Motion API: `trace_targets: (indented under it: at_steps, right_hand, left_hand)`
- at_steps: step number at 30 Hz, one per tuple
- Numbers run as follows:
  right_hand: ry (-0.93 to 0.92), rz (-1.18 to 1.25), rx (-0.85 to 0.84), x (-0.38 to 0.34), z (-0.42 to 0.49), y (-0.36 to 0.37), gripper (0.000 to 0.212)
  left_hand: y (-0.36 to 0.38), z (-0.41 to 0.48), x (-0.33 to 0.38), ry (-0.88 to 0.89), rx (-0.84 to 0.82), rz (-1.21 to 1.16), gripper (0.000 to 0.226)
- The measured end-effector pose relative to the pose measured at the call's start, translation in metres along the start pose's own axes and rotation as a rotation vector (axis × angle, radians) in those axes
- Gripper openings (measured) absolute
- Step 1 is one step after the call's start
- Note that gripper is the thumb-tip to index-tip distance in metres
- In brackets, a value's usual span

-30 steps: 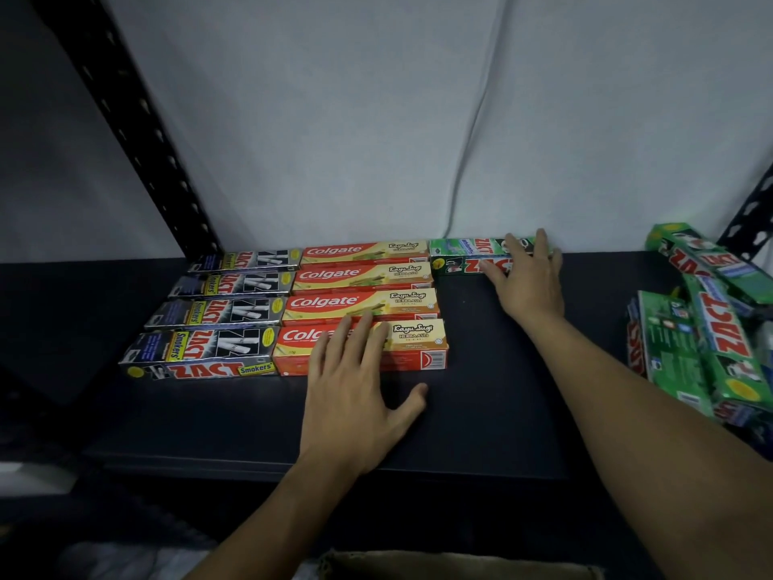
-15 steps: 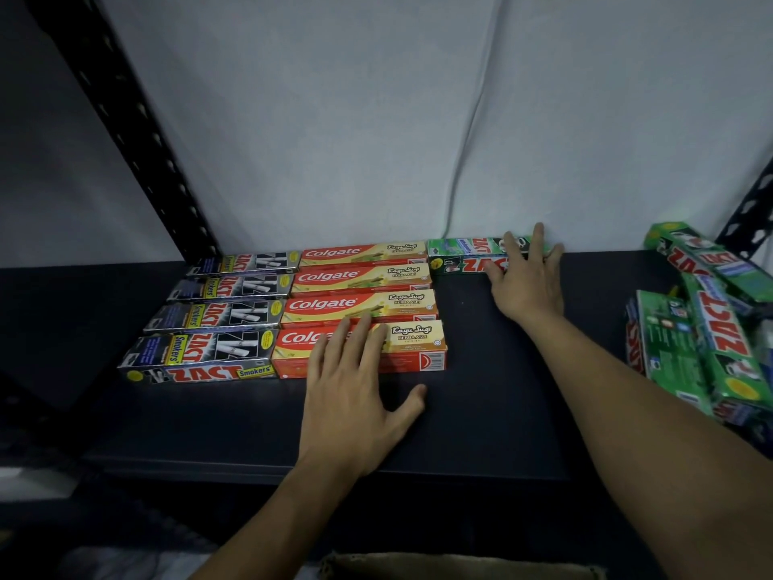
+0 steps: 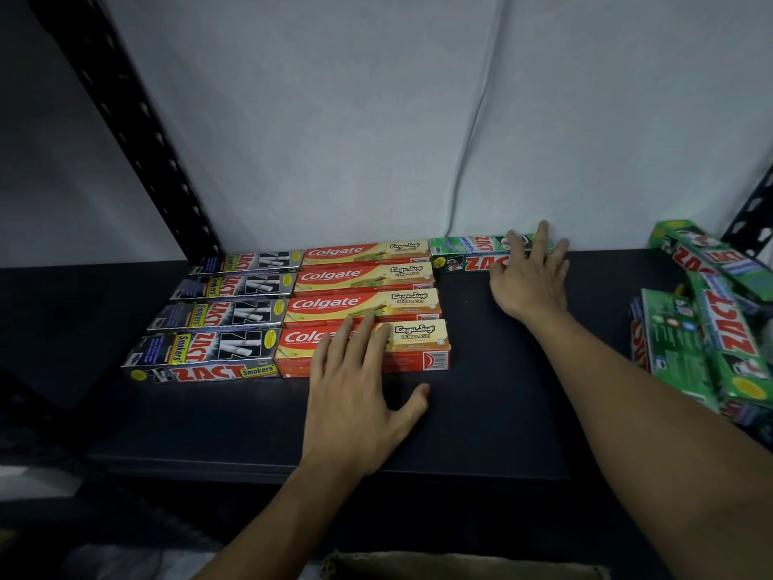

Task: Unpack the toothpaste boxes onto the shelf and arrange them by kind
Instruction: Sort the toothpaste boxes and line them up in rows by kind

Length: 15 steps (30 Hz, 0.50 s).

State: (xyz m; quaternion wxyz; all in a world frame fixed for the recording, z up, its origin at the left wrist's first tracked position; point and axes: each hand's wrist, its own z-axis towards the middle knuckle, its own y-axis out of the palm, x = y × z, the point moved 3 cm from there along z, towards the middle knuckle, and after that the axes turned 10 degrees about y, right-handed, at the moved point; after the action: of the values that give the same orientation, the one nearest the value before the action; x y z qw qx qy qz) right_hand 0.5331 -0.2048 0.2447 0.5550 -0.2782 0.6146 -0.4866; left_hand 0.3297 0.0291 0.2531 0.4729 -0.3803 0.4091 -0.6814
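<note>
**Green column barely begun, loose pile at the right edge**

Head view. We had two columns lined up at the left half of the shelf (image 3: 481, 433): four silver Zact boxes (image 3: 217, 324) toward the left edge, and four Colgate boxes (image 3: 364, 305) touching them on the right, running from the back edge toward the front. A single green box (image 3: 464, 255) lay against the back edge, just beside the rearmost Colgate. Our right hand (image 3: 529, 278) lay flat on it, fingers spread and extended, pressing rather than gripping. Our left hand (image 3: 359, 391) rested open too, fingers over the front Colgate box, thumb splayed on the bare shelf; it held nothing.

The green pile (image 3: 711, 328) sat jumbled at the right edge, boxes tilted and leaning on one another, well apart from the sorted rows.

We judged the risks as these. The pile looked the least secure: pulling one box from under the leaning ones could tip the rest, and some lay close to the right edge, where a slide might carry them off. A sideways push from our right hand could drive the green box into the rear Colgate and skew that column. Our left hand, if dragged back carelessly, could pull the front Colgate out of line. What lay beyond the right edge we could not see.
</note>
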Motion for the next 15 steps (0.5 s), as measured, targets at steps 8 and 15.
trace_targets:
  at_steps: [8, 15]
  right_hand:
    - [0.041, 0.039, 0.034, 0.002, -0.004, -0.002, 0.085]
    - [0.204, 0.036, 0.098, 0.012, -0.024, -0.007, 0.102]
  left_hand:
    - [0.0, 0.0, 0.0, -0.003, -0.011, 0.008, 0.087]
    - [0.001, 0.0, -0.001, -0.002, -0.013, 0.008, 0.088]
